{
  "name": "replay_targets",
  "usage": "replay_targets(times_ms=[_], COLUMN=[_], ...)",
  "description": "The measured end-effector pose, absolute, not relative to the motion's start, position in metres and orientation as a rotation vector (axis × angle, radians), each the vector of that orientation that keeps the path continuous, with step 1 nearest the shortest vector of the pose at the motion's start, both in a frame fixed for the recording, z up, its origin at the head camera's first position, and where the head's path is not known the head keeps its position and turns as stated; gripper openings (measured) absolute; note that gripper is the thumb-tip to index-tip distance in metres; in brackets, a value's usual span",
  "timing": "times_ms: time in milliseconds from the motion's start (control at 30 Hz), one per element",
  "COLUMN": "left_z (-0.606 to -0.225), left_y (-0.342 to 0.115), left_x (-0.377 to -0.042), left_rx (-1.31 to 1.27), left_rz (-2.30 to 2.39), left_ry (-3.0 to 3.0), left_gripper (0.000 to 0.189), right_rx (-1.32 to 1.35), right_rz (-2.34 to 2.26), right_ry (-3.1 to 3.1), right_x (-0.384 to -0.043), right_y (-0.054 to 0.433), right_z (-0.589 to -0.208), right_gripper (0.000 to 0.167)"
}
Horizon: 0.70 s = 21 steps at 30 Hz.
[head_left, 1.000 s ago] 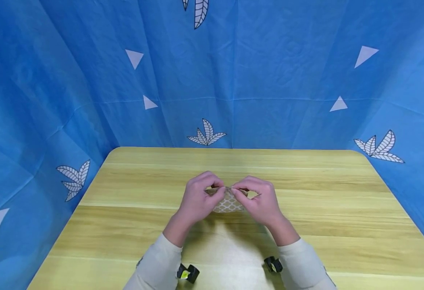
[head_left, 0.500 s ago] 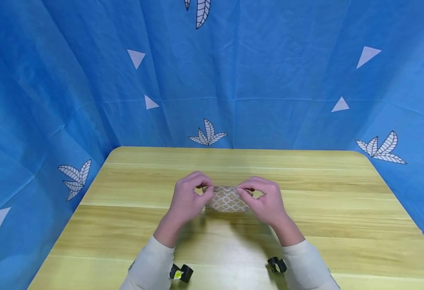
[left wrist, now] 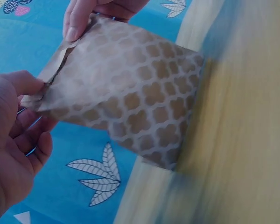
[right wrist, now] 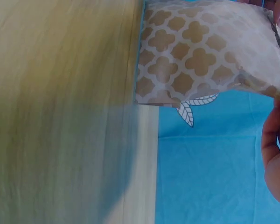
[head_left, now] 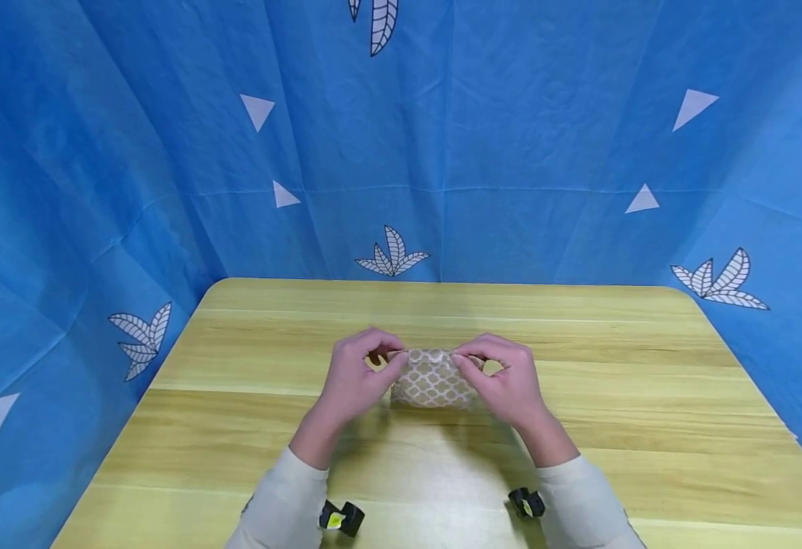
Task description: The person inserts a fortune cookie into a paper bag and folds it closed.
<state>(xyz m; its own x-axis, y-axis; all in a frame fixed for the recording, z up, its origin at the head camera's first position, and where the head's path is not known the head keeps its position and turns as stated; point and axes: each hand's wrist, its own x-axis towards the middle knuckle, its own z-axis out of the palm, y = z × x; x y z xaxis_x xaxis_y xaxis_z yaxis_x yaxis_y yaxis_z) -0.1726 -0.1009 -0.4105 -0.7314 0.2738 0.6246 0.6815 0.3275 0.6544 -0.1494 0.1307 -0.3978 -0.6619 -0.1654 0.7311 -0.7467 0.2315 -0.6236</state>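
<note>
A brown paper bag (head_left: pixel 434 381) with a white lattice pattern stands upright on the table between the two hands. My left hand (head_left: pixel 360 374) pinches the left end of its top edge between thumb and fingers. At the right end of that edge, my right hand (head_left: pixel 507 377) pinches likewise. In the left wrist view the bag (left wrist: pixel 144 93) has its top edge folded over in a narrow strip. Its lower end meets the table in the right wrist view, where the bag (right wrist: pixel 186 51) looks slightly bulged. What is inside it is hidden.
The wooden table (head_left: pixel 236 442) has light grain and rounded far corners. A blue curtain (head_left: pixel 511 152) with white leaf and triangle prints hangs behind it and at its sides. Black wrist-worn devices sit by both sleeves, the left device (head_left: pixel 342 518) showing a yellow patch.
My hands have moved apart along the top edge from the bag's middle, the left one farther. More of the patterned front shows now. Both hands still pinch the bag.
</note>
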Motion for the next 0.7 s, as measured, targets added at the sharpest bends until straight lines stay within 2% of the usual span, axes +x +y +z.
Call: replay_targets(times_ms=[333,700], left_z=[-0.415,-0.420], left_y=[-0.089,-0.081], left_x=[-0.168,-0.169], left_rx=[-0.786,-0.788], left_rz=[-1.542,-1.558], left_ry=[-2.316,-2.252], left_gripper=[0.019,0.005], right_rx=[0.864,0.813], right_rz=[1.456,1.475], right_ry=[-1.970,-2.081], right_x=[-0.150,-0.149], right_y=[0.129,0.130], right_z=[-0.398,-0.406], right_gripper=[0.018,0.019])
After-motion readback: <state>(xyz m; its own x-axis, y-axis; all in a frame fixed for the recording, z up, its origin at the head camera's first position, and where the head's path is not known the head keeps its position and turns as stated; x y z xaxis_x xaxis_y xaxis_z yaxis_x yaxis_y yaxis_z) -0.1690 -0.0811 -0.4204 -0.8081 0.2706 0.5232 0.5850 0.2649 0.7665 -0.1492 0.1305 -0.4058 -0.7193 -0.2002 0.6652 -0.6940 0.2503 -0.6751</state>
